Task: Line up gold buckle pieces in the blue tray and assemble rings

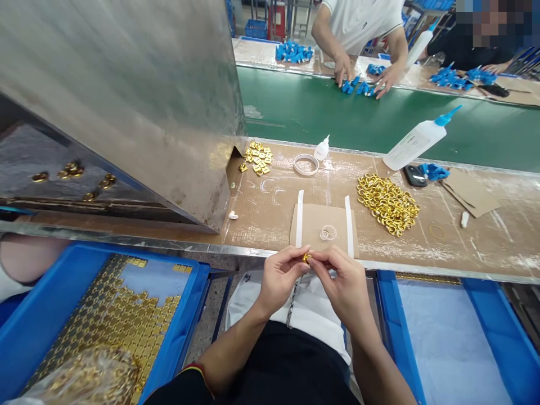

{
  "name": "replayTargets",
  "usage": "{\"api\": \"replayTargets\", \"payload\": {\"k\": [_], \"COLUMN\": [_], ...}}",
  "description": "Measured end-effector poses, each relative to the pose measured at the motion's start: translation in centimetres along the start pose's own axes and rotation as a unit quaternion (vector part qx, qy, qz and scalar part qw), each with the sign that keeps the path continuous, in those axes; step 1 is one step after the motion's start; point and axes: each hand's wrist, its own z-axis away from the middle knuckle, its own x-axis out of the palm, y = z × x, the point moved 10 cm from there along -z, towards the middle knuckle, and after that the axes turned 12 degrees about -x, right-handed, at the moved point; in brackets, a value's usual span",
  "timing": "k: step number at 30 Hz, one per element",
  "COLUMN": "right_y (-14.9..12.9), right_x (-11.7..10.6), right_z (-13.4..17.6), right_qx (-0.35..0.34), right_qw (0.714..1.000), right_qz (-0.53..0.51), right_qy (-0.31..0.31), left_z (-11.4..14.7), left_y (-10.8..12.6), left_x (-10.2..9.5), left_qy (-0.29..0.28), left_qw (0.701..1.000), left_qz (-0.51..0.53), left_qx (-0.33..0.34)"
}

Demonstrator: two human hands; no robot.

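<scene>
My left hand (279, 281) and my right hand (343, 281) meet over the bench's front edge. Both pinch one small gold metal piece (306, 257) between thumb and fingertips; my fingers cover most of it, so its exact shape is unclear. Just beyond them lies a cardboard pad (324, 216) with white tape strips along its sides. On the pad rest small clear rings (328, 232). Further right is a heap of gold rings (388, 203). At the back left of the bench sit several flat gold pieces (258, 157).
A metal chute (169, 112) rises at left. Blue trays (194, 292) flank my lap, the left one with gold pieces. A tape roll (306, 165), a small bottle (322, 149) and a large bottle (415, 146) stand near the green belt (295, 101). Co-workers (363, 25) sit opposite.
</scene>
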Motion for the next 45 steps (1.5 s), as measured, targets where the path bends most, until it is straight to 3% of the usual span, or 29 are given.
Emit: {"api": "replayTargets", "payload": {"k": [9,16,25,32,39,45], "right_y": [1.6,0.0,-1.2,-0.8,-0.9,-0.3], "right_x": [1.2,1.0,1.6,2.7,3.3,3.8], "right_z": [1.1,-0.3,-0.7,-0.4,-0.3,0.2], "right_qx": [0.052,0.022,0.015,0.03,0.021,0.037], "right_qw": [0.996,0.992,0.993,0.989,0.992,0.992], "right_qz": [-0.062,-0.121,-0.106,-0.14,-0.126,-0.123], "right_qy": [0.04,0.033,0.039,0.034,0.018,0.017], "left_z": [-0.1,-0.4,-0.8,-1.8,-1.9,-1.6], "left_y": [-0.2,1.1,0.2,-1.0,-1.5,-1.9], "left_x": [-0.9,-1.9,-2.7,-2.2,-0.4,-0.8], "left_qy": [0.0,0.021,0.043,-0.024,-0.151,-0.143], "left_qw": [1.0,0.999,0.994,0.986,0.974,0.981], "left_qz": [0.003,0.013,0.093,0.163,0.148,0.119], "left_qx": [-0.002,0.022,0.026,-0.02,-0.078,-0.055]}}
